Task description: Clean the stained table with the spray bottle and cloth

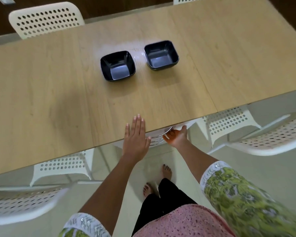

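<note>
The light wooden table (58, 93) fills the upper half of the head view. A pale glossy patch (138, 54) lies on it between and behind two black bowls. My left hand (136, 135) rests flat, fingers together, on the table's near edge and holds nothing. My right hand (176, 136) is just below that edge, palm up, fingers curled on the rim of a round shiny metal dish (156, 138) that is mostly hidden under the tabletop. No spray bottle or cloth is in view.
Two empty square black bowls (118, 65) (161, 55) stand mid-table. White perforated chairs stand at the far left (46, 18), near left (24, 204) and right (266, 139). Another is tucked under the table (229, 124). My bare feet (166, 171) stand on pale floor tiles.
</note>
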